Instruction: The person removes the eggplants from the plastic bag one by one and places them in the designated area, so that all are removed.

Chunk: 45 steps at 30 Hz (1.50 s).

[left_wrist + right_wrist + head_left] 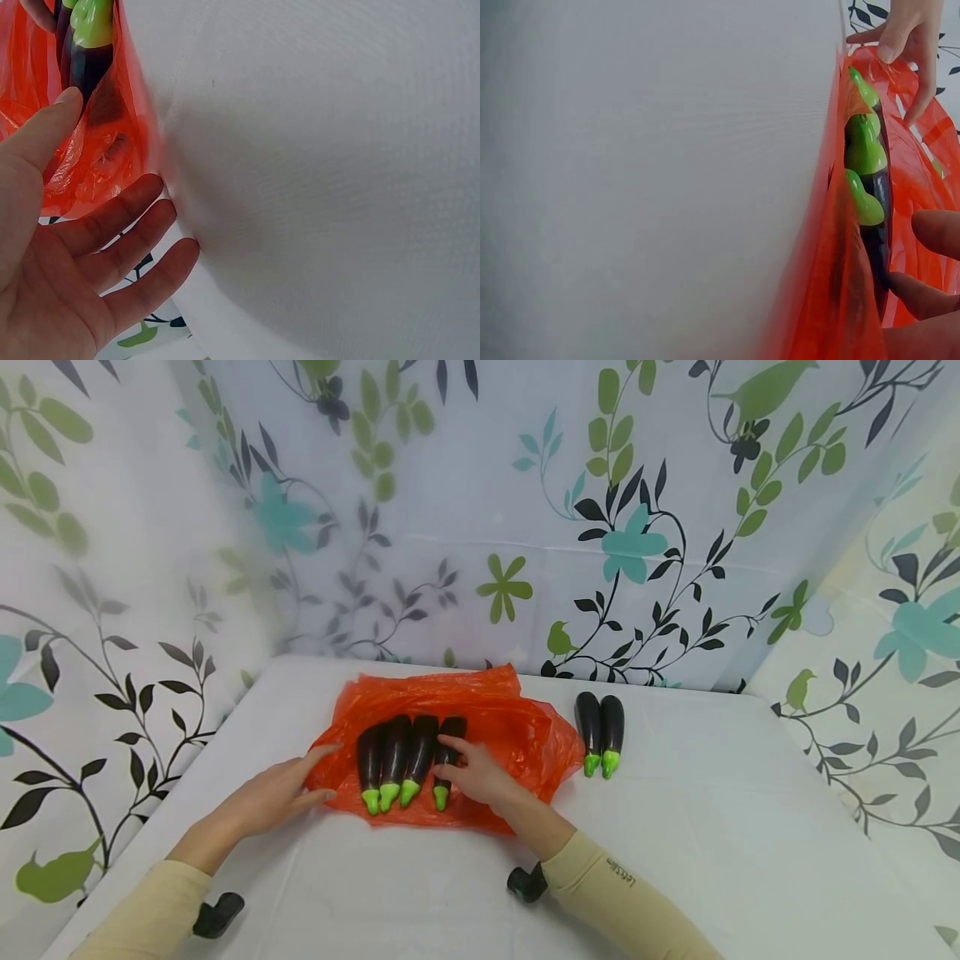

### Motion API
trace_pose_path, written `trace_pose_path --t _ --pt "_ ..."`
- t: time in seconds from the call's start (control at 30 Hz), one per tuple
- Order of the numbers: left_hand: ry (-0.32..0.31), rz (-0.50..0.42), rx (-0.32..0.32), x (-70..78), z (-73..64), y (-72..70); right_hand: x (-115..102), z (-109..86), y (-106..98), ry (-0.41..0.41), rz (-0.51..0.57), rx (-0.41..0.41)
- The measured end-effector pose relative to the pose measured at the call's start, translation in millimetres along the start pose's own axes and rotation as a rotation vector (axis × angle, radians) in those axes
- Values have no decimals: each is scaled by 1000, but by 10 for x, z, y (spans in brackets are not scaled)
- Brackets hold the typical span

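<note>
Several dark eggplants (394, 756) with bright green stem ends lie side by side on a thin red plastic bag (517, 739). My left hand (266, 793) is at the bag's left edge with its fingers spread; in the left wrist view the thumb reaches over the red plastic, near an eggplant (91, 64). My right hand (476, 772) is over the rightmost eggplant (441, 797) in the bag, its fingers extended across it. The right wrist view has one fingertip touching the dark body of an eggplant (877, 255), the fingers apart.
Two more eggplants (602, 735) lie together on the white table (675, 827), right of the bag. A black object (219, 916) is by the left sleeve and another black object (527, 883) by the right. A leaf-patterned curtain (450, 527) stands behind the table.
</note>
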State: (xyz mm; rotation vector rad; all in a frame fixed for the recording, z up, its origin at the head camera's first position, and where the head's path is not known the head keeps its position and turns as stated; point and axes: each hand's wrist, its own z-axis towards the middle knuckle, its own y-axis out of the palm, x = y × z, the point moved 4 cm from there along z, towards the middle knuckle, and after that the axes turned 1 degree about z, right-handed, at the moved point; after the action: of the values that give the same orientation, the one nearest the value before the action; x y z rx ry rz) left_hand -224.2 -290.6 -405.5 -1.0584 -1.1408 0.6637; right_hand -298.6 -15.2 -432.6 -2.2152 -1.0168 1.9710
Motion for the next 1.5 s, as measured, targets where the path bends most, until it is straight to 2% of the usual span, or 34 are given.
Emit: trace_pose_path --t 0.4,0.67,0.9,1.5 --pt "1 0 -6 0 4 -1 -32 -50 -55 2 33 50" --pt "-1 2 -9 -6 13 2 -48 -214 -187 12 62 27" --pt "-3 8 -17 -5 32 10 -6 -364 -299 36 33 44" --pt "-17 -3 -32 4 36 -2 90 -744 -534 -42 84 43"
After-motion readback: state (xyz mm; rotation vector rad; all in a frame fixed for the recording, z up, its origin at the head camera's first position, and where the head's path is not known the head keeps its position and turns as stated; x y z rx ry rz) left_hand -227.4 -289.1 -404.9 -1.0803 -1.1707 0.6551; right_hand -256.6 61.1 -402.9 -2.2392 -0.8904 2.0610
